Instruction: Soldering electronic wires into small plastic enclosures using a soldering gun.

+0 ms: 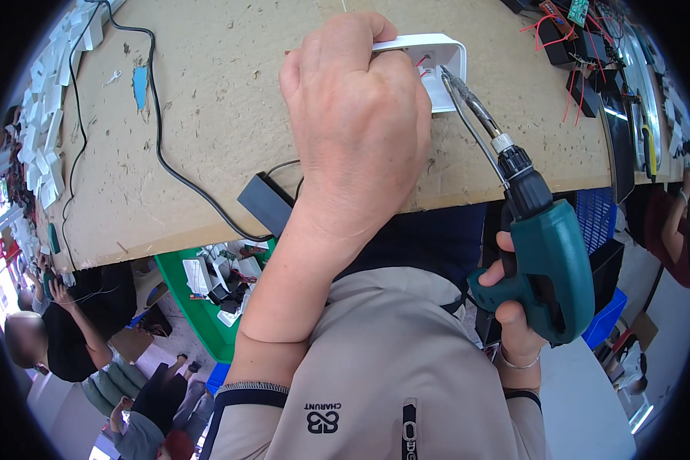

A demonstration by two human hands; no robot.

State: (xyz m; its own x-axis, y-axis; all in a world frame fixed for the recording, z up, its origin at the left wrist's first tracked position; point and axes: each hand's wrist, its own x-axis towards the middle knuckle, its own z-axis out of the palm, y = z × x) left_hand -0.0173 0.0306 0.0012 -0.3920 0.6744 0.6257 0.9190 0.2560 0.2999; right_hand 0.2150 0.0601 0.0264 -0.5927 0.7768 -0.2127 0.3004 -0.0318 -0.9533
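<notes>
My left hand [364, 115] is closed over the left part of a white plastic case [446, 54], which lies open side up on the bench. Red wire ends and small metal tabs show inside it. My fingertips and anything else under them are hidden. In my right hand [510, 295] is a green soldering gun [560, 268], gripped by its handle. Its metal tip and a thin feed tube run up and left, reaching the case's right end. Whether the tip touches anything inside cannot be made out.
A dark grey box [267, 201] sits at the bench's near edge beside a black cable [159, 130]. White plastic parts [46, 138] line the far left. Black modules with red wires [583, 65] lie at right. A green bin [180, 295] of parts stands below; other people work at left and right.
</notes>
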